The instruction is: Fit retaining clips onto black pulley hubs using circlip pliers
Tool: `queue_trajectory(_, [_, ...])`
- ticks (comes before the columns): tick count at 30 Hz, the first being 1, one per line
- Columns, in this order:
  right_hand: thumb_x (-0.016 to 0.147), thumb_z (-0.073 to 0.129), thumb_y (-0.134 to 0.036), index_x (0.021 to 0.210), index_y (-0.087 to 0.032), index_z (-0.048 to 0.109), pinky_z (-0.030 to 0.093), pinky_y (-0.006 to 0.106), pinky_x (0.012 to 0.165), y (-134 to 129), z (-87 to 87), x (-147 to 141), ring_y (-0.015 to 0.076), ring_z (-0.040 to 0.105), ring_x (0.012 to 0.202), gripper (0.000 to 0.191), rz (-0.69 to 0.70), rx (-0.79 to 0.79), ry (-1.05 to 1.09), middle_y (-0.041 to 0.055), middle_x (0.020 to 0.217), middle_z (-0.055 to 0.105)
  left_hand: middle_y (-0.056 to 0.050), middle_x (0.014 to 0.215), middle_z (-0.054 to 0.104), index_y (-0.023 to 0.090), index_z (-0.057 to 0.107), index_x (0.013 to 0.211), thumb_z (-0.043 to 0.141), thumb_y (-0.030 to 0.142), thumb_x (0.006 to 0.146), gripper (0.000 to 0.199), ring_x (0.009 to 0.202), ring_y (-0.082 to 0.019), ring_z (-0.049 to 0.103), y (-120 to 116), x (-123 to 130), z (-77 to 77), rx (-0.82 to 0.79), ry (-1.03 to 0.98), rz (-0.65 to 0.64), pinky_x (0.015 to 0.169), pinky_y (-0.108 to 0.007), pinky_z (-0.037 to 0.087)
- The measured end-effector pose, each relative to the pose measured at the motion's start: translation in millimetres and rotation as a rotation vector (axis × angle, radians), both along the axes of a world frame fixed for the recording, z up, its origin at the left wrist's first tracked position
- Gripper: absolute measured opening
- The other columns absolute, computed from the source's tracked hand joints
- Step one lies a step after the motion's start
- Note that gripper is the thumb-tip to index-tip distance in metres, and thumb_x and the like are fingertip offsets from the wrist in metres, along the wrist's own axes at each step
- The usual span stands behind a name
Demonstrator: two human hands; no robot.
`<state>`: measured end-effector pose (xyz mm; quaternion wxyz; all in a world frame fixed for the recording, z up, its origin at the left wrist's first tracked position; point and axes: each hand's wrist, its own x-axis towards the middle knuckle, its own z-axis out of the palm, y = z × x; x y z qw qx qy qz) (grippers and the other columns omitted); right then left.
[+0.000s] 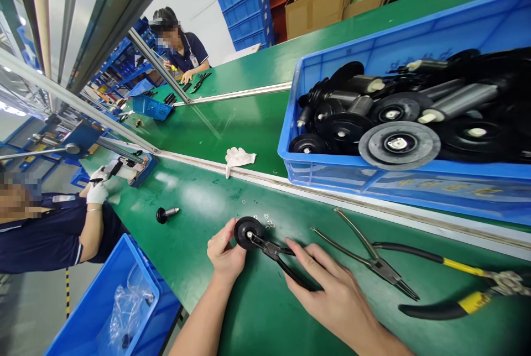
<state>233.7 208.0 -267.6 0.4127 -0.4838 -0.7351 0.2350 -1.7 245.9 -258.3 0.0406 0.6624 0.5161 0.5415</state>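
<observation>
We are holding a round black disc with a pale hub (244,228) just above the green tabletop (199,245), our left hand (227,251) curling its fingers and thumb around the rim. Our right hand (327,278) is loosely wrapping the spread handles of slim, dark-handled metal pliers (271,250), forefinger lying along the upper one; how hard it is squeezing, we cannot tell. The plier tips are resting at the hub, so we are probably working on a small fastening there (perhaps a ring like the thin, pale rings (266,216) lying just beyond the disc, though the hub is too small in view to be sure).

As we judge it, the next move is calling for a steady left hold, tips squarely seated at the hub, and a controlled change of squeeze. If the tips are sitting crooked, we are risking a slip across the hub.
</observation>
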Motion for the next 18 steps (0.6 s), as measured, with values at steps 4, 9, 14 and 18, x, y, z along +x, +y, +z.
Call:
queue_trajectory(4, [0.099, 0.063, -0.015, 0.151, -0.024, 0.054, 0.047, 0.025, 0.065, 1.7, 3.9, 0.4, 0.0135, 0.055, 0.071, 0.053, 0.017, 0.043, 0.124, 0.0027, 0.089, 0.056, -0.007, 0.102, 0.084, 0.025, 0.070, 0.136, 0.084, 0.016, 0.082, 0.057, 0.077, -0.022, 0.082, -1.2, -0.8, -2.2, -0.013, 0.022, 0.017, 0.075, -0.030, 0.070])
queue_trajectory(9, [0.099, 0.062, -0.012, 0.149, -0.025, 0.055, 0.046, 0.023, 0.062, 2.4, 4.4, 1.4, 0.0127, 0.054, 0.069, 0.051, -0.026, 0.069, 0.072, 0.0033, 0.089, 0.057, -0.006, 0.101, 0.084, 0.026, 0.069, 0.138, 0.085, 0.014, 0.079, 0.062, 0.077, -0.021, 0.082, -2.5, -3.5, -6.7, -0.023, -0.002, 0.035, 0.077, -0.028, 0.069])
queue_trajectory(14, [0.101, 0.060, -0.012, 0.145, -0.024, 0.057, 0.046, 0.023, 0.063, 1.7, 2.0, 2.0, 0.0117, 0.053, 0.068, 0.046, -0.024, 0.084, 0.032, 0.0025, 0.088, 0.057, -0.008, 0.101, 0.084, 0.026, 0.069, 0.138, 0.084, 0.016, 0.082, 0.059, 0.078, -0.021, 0.082, -0.5, -1.5, -5.4, -0.012, 0.001, 0.000, 0.076, -0.029, 0.069])
queue_trajectory(18, [0.101, 0.059, -0.013, 0.143, -0.024, 0.059, 0.044, 0.023, 0.062, 1.7, 0.6, 1.3, 0.0114, 0.052, 0.067, 0.043, -0.016, 0.067, 0.036, 0.0024, 0.089, 0.057, -0.007, 0.103, 0.084, 0.028, 0.068, 0.139, 0.084, 0.013, 0.080, 0.062, 0.080, -0.021, 0.082, 0.4, -0.6, -2.7, -0.010, -0.002, -0.018, 0.078, -0.027, 0.068])
